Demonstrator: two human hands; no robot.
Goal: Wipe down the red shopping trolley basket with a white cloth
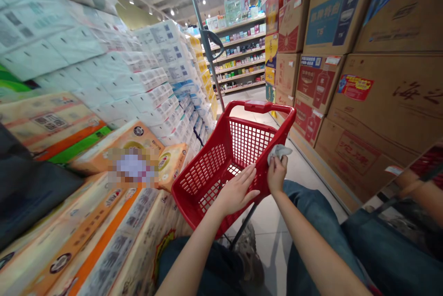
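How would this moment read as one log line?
left hand: open, at basket side | right hand: grips cloth at basket rim | packs: left of basket | boxes: right of basket

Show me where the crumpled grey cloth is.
In the head view, right of centre, the crumpled grey cloth is in the person's right hand, at the right side of the red plastic basket.

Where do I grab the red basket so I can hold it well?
I'd take the handle at the far end, reaching down from above. It's a raised bar with a gap between it and the basket, so fingers could probably wrap around.
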